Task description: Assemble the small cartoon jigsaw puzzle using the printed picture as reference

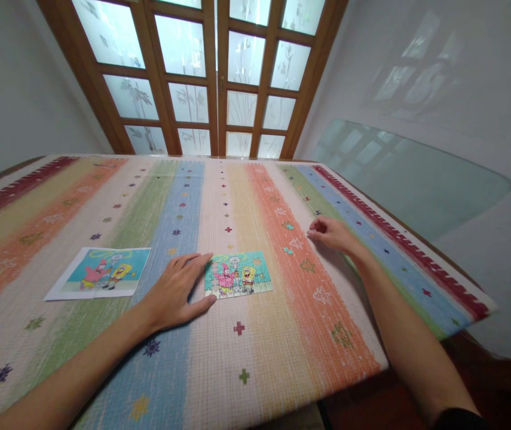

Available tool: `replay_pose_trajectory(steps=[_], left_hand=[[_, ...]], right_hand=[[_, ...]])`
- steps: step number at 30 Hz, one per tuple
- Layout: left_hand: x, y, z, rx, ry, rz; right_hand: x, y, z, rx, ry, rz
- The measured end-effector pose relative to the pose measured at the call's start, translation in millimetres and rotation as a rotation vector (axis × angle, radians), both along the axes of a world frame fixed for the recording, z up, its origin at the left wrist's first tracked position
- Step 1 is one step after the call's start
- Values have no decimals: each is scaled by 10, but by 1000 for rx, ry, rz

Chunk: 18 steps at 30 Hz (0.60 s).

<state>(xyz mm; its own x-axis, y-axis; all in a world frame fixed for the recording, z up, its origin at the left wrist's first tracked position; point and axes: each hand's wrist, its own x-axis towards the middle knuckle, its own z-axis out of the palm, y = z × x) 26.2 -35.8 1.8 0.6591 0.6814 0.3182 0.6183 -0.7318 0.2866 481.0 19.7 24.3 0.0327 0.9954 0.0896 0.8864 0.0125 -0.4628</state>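
Note:
A small jigsaw puzzle with cartoon figures on a turquoise ground lies flat on the striped tablecloth. My left hand rests at its left side, fingers and thumb spread, their tips at the upper and lower left corners. Further right, my right hand is raised slightly over the cloth with fingers curled and thumb and index together; whether a piece is between them I cannot make out. Two loose turquoise puzzle pieces, an upper piece and a lower piece, lie between the puzzle and that hand.
A paper sheet printed with the same cartoon picture lies left of my left hand. The patterned tablecloth covers the table, whose front edge drops off at the lower right. Beyond the far edge stand wood-framed glass doors.

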Motion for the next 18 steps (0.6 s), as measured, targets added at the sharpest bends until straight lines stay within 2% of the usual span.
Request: replay_pose_trajectory(steps=[3, 6, 12, 18], left_hand=[[4, -2, 0, -2, 2, 2], [0, 0, 1, 7, -4, -7], [23, -28, 37, 29, -56, -51], [177, -166, 80, 98, -209, -146]], right_hand=[[-289, -42, 59, -28, 328, 135], [-683, -145, 116, -83, 552, 242], [-1372, -449, 144, -294, 817, 459], [-1693, -645, 140, -476, 998, 520]])
